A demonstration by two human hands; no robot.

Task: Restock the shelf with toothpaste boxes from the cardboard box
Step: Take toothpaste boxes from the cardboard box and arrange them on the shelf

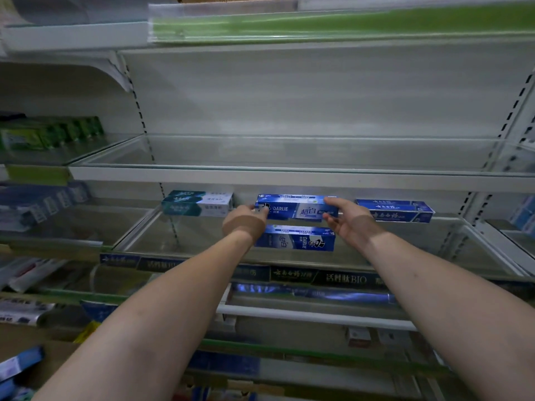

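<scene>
A: Where is the Darlie toothpaste box [298,209] just now?
B: Towards the back of the glass shelf [191,235], about midway along it; it lies lengthwise across the shelf, blue face towards the camera; whether it rests on the glass or hangs just above it I cannot tell
A: And the hands?
B: Both have hold of it; the left hand [244,224] is curled round the end at 9 o'clock, fingers bent over the box's face; the right hand [348,224] takes the end at 3 o'clock, thumb laid on the top edge, fingers loosely bent beneath
A: What lies round it?
B: At 6 o'clock, nearer the shelf's front, a second Darlie box [295,238] lies with its print upside down; at 9 o'clock sit teal boxes [197,204], apart from the left hand; at 3 o'clock dark blue boxes [396,211], near the right hand; dark price labels [292,274] run along the front edge
</scene>
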